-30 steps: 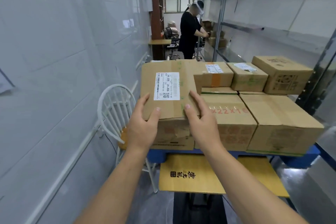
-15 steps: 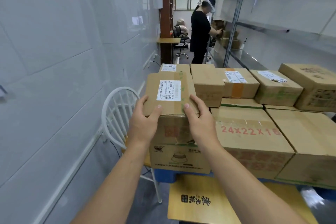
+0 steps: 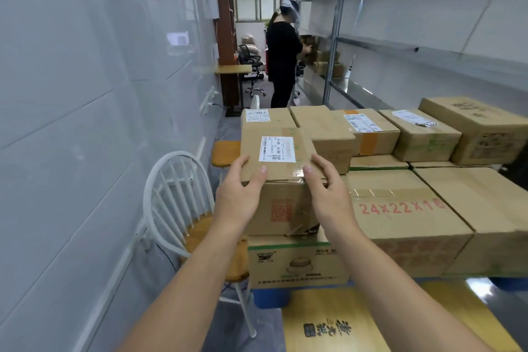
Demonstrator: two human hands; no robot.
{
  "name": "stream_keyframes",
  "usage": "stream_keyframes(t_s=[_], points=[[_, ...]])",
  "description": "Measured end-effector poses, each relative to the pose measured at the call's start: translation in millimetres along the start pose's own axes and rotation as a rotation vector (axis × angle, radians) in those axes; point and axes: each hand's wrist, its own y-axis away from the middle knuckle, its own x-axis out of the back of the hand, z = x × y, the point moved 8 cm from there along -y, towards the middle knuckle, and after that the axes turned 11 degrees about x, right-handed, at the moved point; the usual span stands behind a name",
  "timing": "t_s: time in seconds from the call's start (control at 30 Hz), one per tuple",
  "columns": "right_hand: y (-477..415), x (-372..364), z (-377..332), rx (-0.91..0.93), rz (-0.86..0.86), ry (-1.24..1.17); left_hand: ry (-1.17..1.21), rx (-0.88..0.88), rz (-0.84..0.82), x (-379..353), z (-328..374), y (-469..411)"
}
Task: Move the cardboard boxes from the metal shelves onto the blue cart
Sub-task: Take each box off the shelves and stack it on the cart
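A cardboard box with a white label sits on a lower printed box at the left front of the blue cart. My left hand grips its near left corner, thumb on top. My right hand grips its near right edge, thumb on top as well. Several more cardboard boxes fill the cart, among them one marked 24x22x16. The metal shelves run along the right wall.
A white chair with a wooden seat stands left of the cart by the wall. A flat cardboard sheet lies below the cart's near end. A person in black works at the shelves down the aisle.
The labelled box has gone down onto the lower box at the cart's left front, both hands still on it. The view has moved closer and lower.
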Motion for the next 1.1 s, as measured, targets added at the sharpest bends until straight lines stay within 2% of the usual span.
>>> stream_keyframes(t_s=[0.5,0.7,0.83,0.93,1.1], points=[[-1.7,4.8,1.5,0.006,-0.045,0.088,-0.033,-0.059,-0.065,-2.2,0.7,3.2],[6.9,6.4,-5.3,0.004,0.054,0.052,-0.026,-0.055,-0.071,-1.2,2.3,4.5],[24.8,20.0,-14.2,0.051,0.111,0.003,-0.042,-0.205,0.032,7.0,17.1,19.9],[41.0,40.8,-21.9,0.116,0.120,0.067,-0.037,-0.366,0.080,8.3,36.2,42.9],[71.7,93.5,-40.5,0.167,0.186,0.162,-0.022,-0.511,-0.027,-24.9,62.2,88.6]])
